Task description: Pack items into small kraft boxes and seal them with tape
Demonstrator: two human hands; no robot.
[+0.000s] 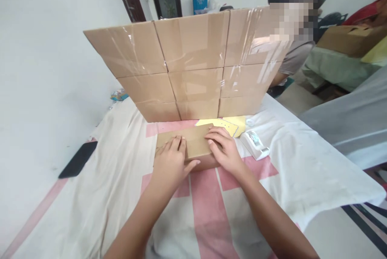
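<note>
A small closed cardboard box (196, 144) lies on the cloth-covered table in front of me. My left hand (172, 156) rests over its left part, fingers laid along the top and thumb stretched out by the front edge. At the right end, my right hand (223, 150) touches the top with fingers apart and slightly bent. The box's left and right ends are partly hidden by my hands. Just right of my right hand stands a white tape dispenser (255, 144). Behind the box lies a yellow sheet (222, 125) with a wavy edge.
A tall wall of stacked, taped cardboard boxes (196, 85) stands across the table's far side. A black phone-like slab (78, 159) lies at the left by the wall. Behind the stack on the right is another person (298, 55). A roll of tape (249, 122) sits near the dispenser.
</note>
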